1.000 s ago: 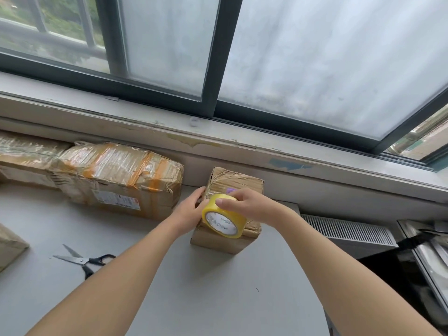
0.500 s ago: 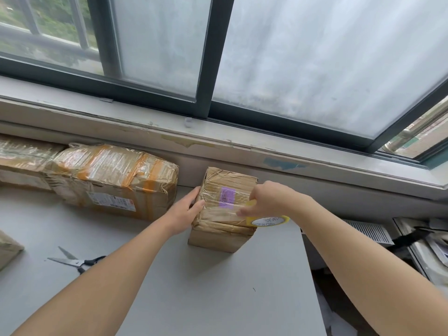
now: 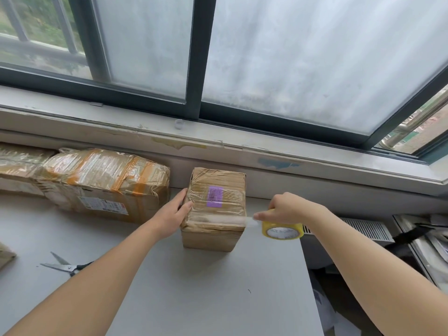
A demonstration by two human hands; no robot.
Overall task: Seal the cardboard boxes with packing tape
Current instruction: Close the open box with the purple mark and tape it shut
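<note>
One closed small box (image 3: 214, 214) sits on the counter (image 3: 194, 287), contents unseen, the left hand (image 3: 169, 214) pressing straight fingers to its left side while the right hand (image 3: 288, 209) grips the tape roll (image 3: 282, 231) in curled fingers just right of it, hiding the roll's top.

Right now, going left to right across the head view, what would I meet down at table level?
Scissors → big parcel → left hand → small box → tape roll → vent grille.
</note>
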